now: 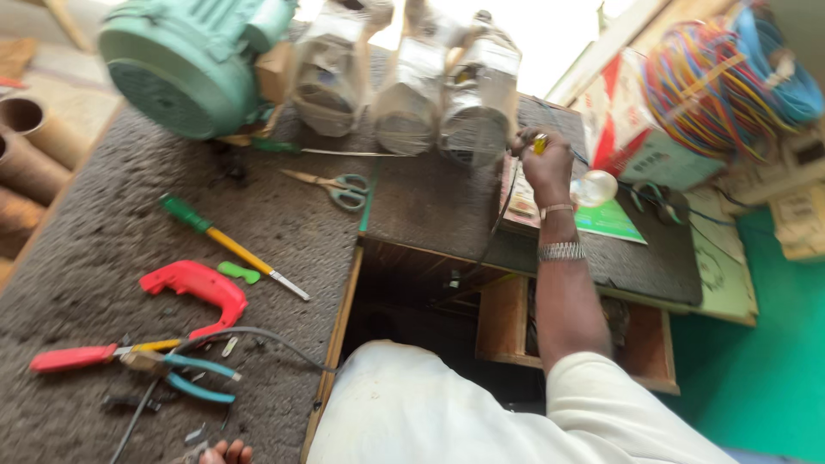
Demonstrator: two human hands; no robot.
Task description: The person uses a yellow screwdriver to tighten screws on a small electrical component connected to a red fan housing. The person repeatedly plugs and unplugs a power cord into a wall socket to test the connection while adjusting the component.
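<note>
Right hand (546, 165) closes around a small yellow-handled tool (540, 143) at the far edge of a workshop surface (112, 249) covered in worn grey matting; a black wire (503, 206) hangs from the same fist toward the dark gap below. The tool's handle pokes upward and away from the person, its long axis roughly upright, though blur hides the tip. Only the fingertips of the left hand (226, 452) show at the bottom edge, resting on the matting; whether they are spread or curled cannot be told.

Just beyond the right hand stand three silvery motor casings (412, 86) in a row, beside a large green motor (185, 64). Scissors (339, 189) lie near them. Closer in lie a green-and-yellow screwdriver (225, 245), a red handle (199, 288), and pliers with teal grips (185, 378). Bundles of coloured wire (713, 86) hang at the right, above a green floor (756, 378). Bright daylight washes the background.
</note>
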